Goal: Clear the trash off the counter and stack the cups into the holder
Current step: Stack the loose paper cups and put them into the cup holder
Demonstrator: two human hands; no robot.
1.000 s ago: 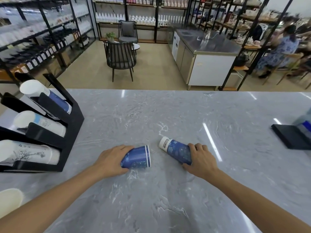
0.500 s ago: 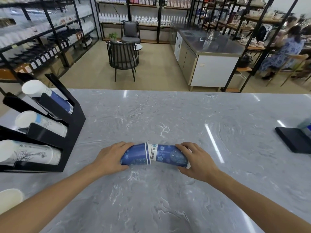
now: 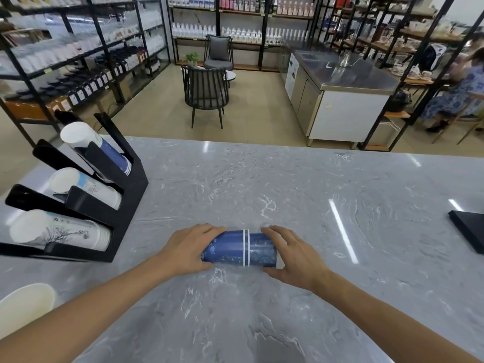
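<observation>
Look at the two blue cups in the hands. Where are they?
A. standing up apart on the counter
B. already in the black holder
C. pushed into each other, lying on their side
C: the blue cups lie sideways on the counter, nested, between left hand and right hand.

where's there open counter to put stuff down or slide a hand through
Bare grey marble counter runs wide beyond the nested blue paper cups, between the black cup holder and the black flat object at right. The near edge is also bare. The left side is crowded: holder plus a cream bowl.
</observation>
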